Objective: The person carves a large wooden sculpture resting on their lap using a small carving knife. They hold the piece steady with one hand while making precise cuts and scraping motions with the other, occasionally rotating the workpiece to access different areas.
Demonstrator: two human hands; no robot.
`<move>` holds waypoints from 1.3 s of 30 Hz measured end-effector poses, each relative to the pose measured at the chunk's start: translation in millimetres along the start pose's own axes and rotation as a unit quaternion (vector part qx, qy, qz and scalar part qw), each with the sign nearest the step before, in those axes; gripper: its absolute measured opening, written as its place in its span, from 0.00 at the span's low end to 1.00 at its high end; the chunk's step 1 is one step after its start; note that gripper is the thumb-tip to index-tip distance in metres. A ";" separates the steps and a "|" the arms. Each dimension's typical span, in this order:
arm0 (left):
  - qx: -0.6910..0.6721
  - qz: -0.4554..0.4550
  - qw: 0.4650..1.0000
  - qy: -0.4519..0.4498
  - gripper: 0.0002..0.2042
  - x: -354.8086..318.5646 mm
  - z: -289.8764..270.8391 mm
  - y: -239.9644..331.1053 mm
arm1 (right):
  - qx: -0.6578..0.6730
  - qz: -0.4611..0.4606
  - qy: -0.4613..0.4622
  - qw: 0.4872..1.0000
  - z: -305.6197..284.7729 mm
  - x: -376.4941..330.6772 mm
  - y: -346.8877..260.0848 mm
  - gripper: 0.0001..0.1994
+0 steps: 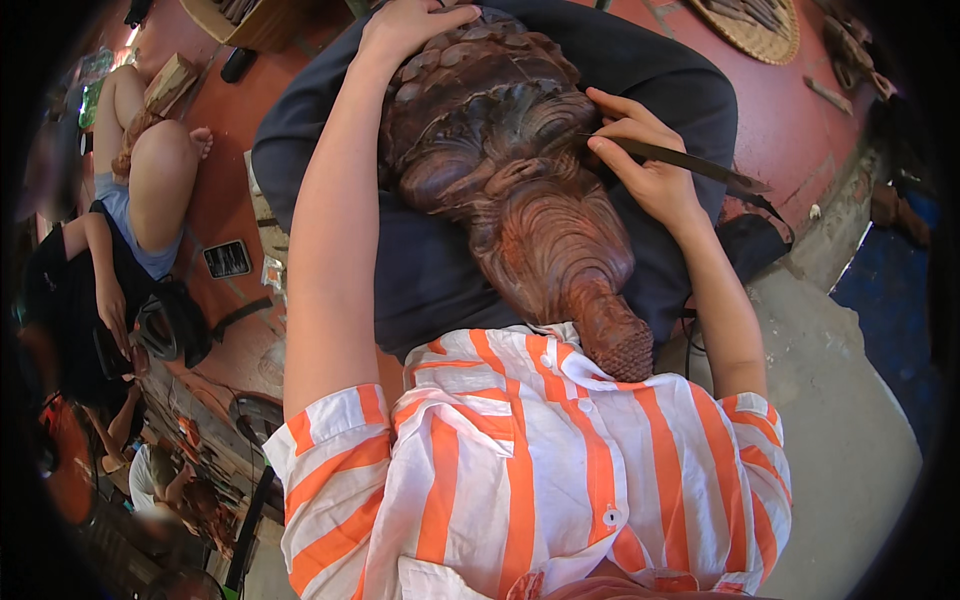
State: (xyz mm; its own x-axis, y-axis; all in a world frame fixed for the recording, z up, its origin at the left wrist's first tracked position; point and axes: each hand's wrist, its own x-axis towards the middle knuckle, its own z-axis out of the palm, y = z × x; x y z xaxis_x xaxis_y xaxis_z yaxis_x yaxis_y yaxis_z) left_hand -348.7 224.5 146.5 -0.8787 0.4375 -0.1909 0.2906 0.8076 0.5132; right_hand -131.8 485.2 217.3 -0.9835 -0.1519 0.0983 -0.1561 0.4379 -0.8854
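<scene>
A dark reddish-brown carved wooden statue (555, 230) lies across my lap, its knobbly head (617, 345) against my shirt and its scalloped base away from me. Flowing robe folds cover its body. My left hand (408, 32) grips the far end of the base, some of its fingers cut off by the picture's upper edge. Over the statue's right side, my right hand (645, 165) pinches a long, thin, dark carving tool (690, 163). The tool's narrow tip touches or nearly touches the folds, and its wide end sticks out to the right past my hand.
A person (150, 190) sits at the left on the red tiled floor, near a phone (227, 260). Another person (155, 475) is at the lower left among tools. A round woven tray (750, 25) of tools lies at the upper right, a basket (250, 22) at the upper left.
</scene>
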 end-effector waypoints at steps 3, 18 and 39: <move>-0.016 0.005 1.000 0.008 0.37 -1.4 -0.1 1.4 | 0.003 0.002 -0.015 1.000 3.8 0.6 2.3 0.07; -0.074 -0.074 0.994 0.020 0.34 -8.5 -10.3 21.0 | -0.028 -0.019 -0.031 0.999 6.6 4.3 -2.0 0.06; -0.069 -0.077 0.995 0.007 0.34 -10.4 -14.7 27.7 | 0.013 -0.041 -0.081 0.996 -11.0 10.4 13.1 0.06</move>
State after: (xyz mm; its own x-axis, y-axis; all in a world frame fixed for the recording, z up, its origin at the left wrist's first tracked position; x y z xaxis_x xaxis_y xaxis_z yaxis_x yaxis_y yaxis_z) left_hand -337.1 236.5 175.0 -0.9139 0.3075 -0.2650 0.0991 0.8021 0.5889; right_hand -145.1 499.1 211.7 -0.9392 -0.3290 0.0982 -0.2313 0.3948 -0.8892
